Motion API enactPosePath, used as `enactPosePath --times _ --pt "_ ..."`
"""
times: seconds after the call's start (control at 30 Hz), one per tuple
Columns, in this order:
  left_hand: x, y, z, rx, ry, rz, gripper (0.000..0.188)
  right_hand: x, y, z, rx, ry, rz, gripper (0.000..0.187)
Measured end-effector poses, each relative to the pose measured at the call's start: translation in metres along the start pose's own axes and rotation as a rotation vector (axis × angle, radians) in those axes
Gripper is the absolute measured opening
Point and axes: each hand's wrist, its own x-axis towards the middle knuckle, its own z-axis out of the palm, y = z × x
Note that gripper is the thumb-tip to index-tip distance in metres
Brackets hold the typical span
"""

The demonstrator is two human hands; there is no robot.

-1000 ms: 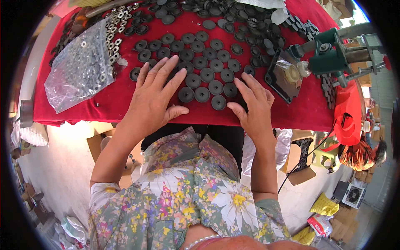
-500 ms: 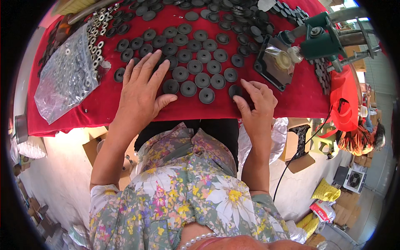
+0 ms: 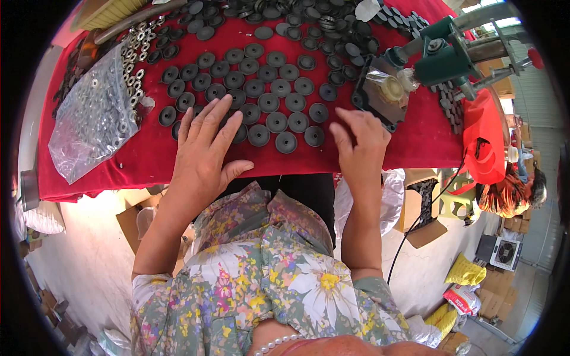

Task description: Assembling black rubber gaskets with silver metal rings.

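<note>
Rows of black round discs [image 3: 268,102] lie on a table covered with red cloth [image 3: 148,163]. My left hand [image 3: 205,154] rests flat on the discs at the front left of the rows, fingers spread, holding nothing. My right hand [image 3: 359,148] is just past the right end of the front row, beside a disc [image 3: 314,136]. Its fingers are bent and its back faces me. The palm is hidden, so I cannot tell whether it holds a disc.
A clear plastic bag of metal washers [image 3: 92,121] lies at the left, with loose silver washers [image 3: 133,53] behind it. A green press [image 3: 442,56] with a dark base plate [image 3: 380,95] stands at the right. Beyond the table edge are a red bag [image 3: 484,142], a cardboard box [image 3: 424,207] and another person [image 3: 516,190].
My right hand has lifted off the right end of the front row and moved right, toward the base plate. My left hand stays flat on the discs. My view has shifted closer.
</note>
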Motion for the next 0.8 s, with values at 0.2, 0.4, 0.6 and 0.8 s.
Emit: enactPosePath --times 0.2,0.4,0.6,0.8 --pt "0.001 -0.005 -0.007 -0.013 0.048 0.0 0.074 0.026 0.01 0.019 -0.109 -0.022 -0.017 0.022" --pt "-0.007 -0.014 -0.011 0.017 0.083 -0.017 0.071 0.039 0.008 0.021 0.015 -0.073 -0.028 0.019" --pt "-0.008 -0.019 -0.014 0.001 0.124 -0.044 0.07 0.077 0.015 0.039 0.079 -0.05 -0.032 0.015" --pt "-0.015 -0.025 -0.014 -0.018 0.137 -0.077 0.069 0.103 0.008 0.059 -0.114 -0.148 -0.144 0.018"
